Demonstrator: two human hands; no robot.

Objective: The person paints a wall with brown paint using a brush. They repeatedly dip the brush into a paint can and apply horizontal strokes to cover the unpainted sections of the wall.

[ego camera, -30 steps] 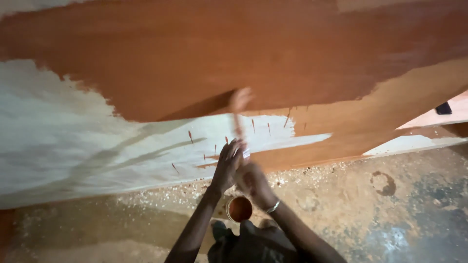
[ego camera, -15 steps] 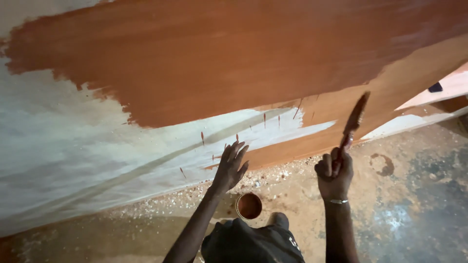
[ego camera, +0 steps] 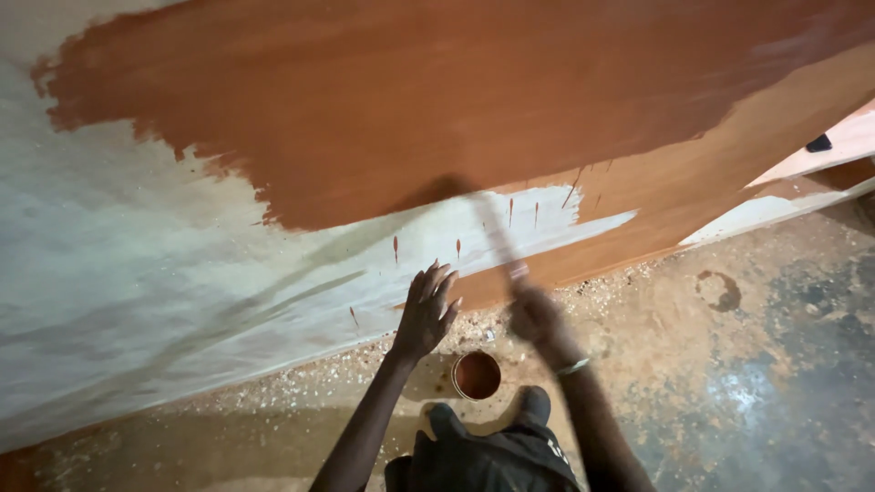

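Reddish-brown board (ego camera: 437, 100) under open, empty left hand (ego camera: 425, 314); right hand (ego camera: 538, 319) gripping blurred brush (ego camera: 497, 237)

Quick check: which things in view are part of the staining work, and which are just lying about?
In use: right hand swinging the blurred brush; left hand flat on the half-coated board; open tin of brown stain.
Lying about: sawdust, ring mark on the floor.

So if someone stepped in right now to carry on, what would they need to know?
Left hand: open, flat against the panel's lower edge.
Right hand: gripping the brush, blurred, bristles at the border of the brown coat.
Tin of brown stain: on the floor between the hands.
Done: upper and right part coated.
Left: pale left and lower area, with a few drips.
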